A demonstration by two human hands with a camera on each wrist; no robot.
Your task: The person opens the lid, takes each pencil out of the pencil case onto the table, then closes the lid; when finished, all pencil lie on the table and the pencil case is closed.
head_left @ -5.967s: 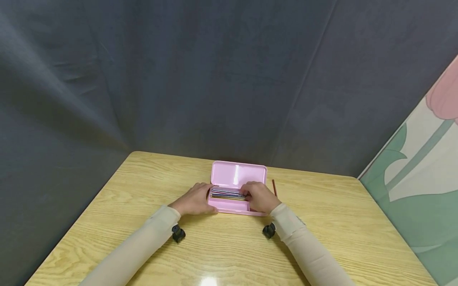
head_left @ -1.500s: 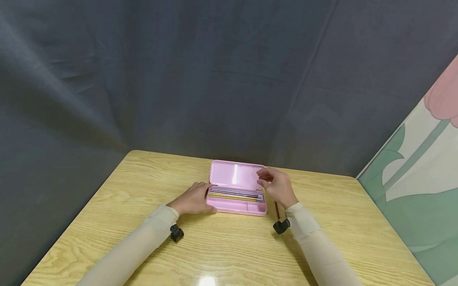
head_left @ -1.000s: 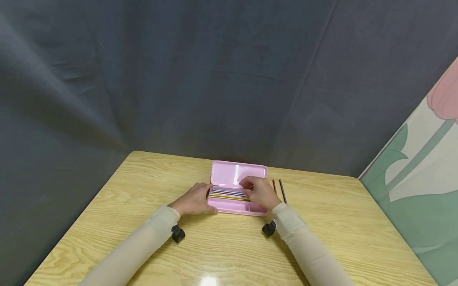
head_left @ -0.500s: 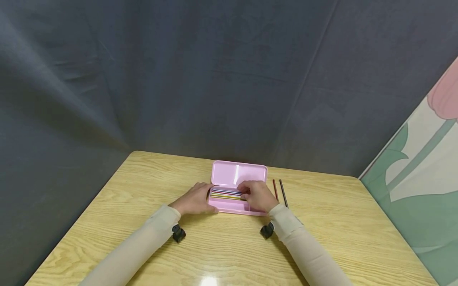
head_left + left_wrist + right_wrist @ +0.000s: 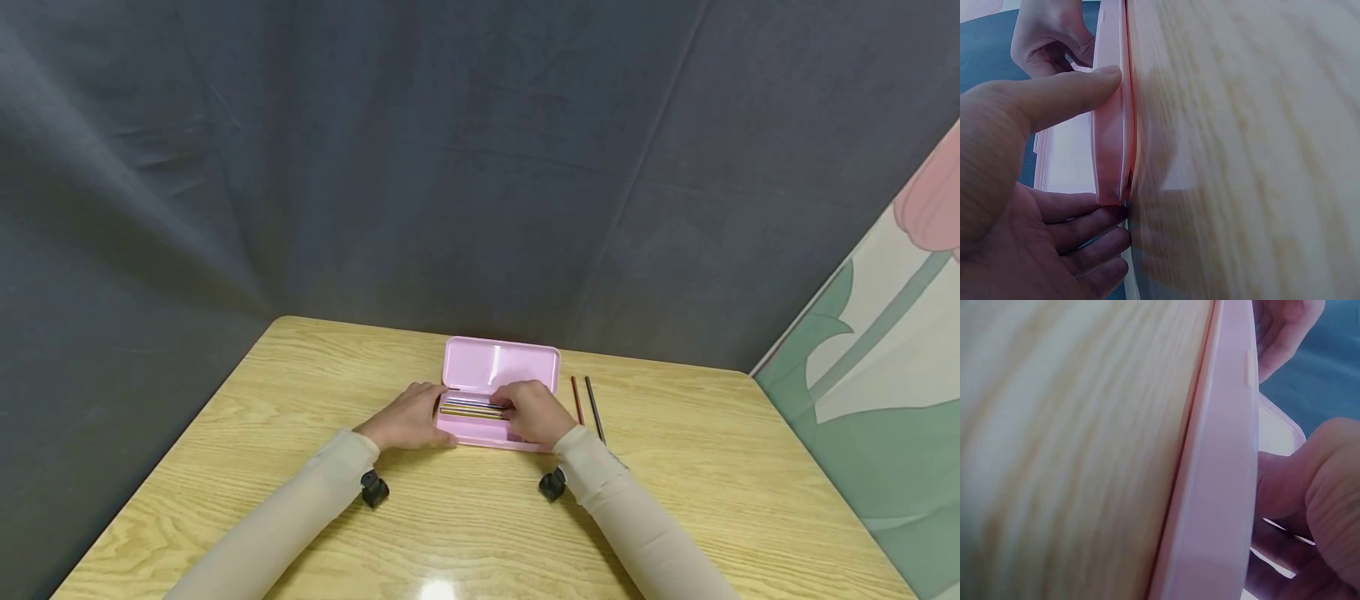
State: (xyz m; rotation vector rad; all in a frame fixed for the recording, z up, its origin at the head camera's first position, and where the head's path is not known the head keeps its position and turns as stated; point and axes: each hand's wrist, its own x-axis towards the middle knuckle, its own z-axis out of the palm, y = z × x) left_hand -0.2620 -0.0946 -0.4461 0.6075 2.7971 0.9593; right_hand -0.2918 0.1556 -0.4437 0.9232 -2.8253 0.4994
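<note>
A pink pencil case (image 5: 480,429) lies on the wooden table with its lid (image 5: 498,365) raised toward the back. Several pencils (image 5: 472,410) lie side by side in its long rear compartment. My left hand (image 5: 405,418) grips the case's left end, thumb (image 5: 1079,90) on the front wall and fingers round the end. My right hand (image 5: 536,412) reaches over the right half with bent fingers down among the pencils. Whether it pinches one I cannot tell; the case's front wall (image 5: 1222,450) hides the fingertips in the right wrist view.
On the table (image 5: 450,533), right of the case, a dark red pencil (image 5: 577,400) and a dark pencil (image 5: 594,407) lie roughly parallel. A dark curtain (image 5: 450,167) stands behind the table, and a floral cloth (image 5: 877,358) is at the right.
The dark pencil now lies beside the red one. My right hand came back from the right into the case and shifted left along the pencils. My left hand keeps its grip.
</note>
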